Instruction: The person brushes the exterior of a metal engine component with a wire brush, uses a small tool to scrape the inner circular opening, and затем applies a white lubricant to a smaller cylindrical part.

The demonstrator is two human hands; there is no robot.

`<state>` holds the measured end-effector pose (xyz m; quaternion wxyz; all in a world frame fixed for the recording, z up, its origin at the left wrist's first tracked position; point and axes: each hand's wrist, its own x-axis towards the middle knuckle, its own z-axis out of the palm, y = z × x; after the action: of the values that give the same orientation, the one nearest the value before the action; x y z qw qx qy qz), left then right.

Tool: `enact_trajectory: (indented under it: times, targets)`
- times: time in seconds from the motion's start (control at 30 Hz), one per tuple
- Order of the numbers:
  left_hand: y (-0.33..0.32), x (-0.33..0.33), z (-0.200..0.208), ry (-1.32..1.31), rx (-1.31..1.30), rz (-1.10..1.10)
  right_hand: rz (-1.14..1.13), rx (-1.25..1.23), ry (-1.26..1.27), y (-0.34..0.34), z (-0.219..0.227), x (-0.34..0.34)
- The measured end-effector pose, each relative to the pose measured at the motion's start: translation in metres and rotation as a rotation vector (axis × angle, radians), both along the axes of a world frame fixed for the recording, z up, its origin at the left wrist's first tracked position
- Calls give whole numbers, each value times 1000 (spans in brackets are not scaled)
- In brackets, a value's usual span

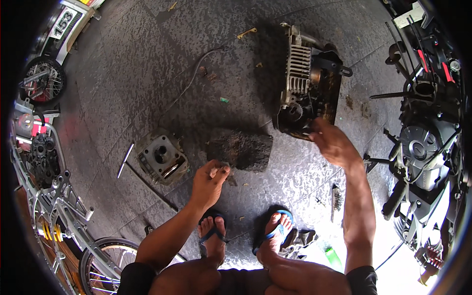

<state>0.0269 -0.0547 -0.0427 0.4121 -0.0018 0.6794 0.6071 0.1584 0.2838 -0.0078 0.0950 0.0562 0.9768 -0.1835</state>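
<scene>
My left hand point(208, 183) is closed, thumb against the fingers, over the near left side of a dark, gritty block point(248, 150). A small pale bit shows at its fingertips, too small to name. To its left, a grey metal engine cylinder head point(162, 156) lies on the floor. My right hand point(335, 143) reaches to the near edge of a dark, oily tray point(332, 101), its fingers drawn together. What they grip is hidden. In the tray are a finned metal engine cylinder point(299, 69), a toothed gear point(294, 112) and other dark parts.
A motorcycle engine point(420, 147) lines the right side. A silver bike frame point(73, 216) and wheel point(110, 260) stand at the left. A brush point(336, 197), a crumpled dark cloth point(299, 243) and a green bottle point(333, 256) lie near my feet. A thin cable point(189, 81) crosses the floor.
</scene>
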Motion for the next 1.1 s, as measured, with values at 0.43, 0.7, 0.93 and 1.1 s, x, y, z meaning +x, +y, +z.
enact_trajectory:
  times: [0.43, 0.7, 0.93, 1.1]
  targets:
    - [0, 28, 8, -12, -15, -133, -790, -184, 105, -162, -86, 77]
    - [-2, 85, 5, -125, -8, -340, -822, -1066, 41, -228, -15, 96]
    - [12, 109, -23, 331, -84, -606, -1003, -1006, -118, -216, -31, 128]
    - [61, 109, -46, 773, -388, -769, -1128, -864, 53, -199, -53, 158]
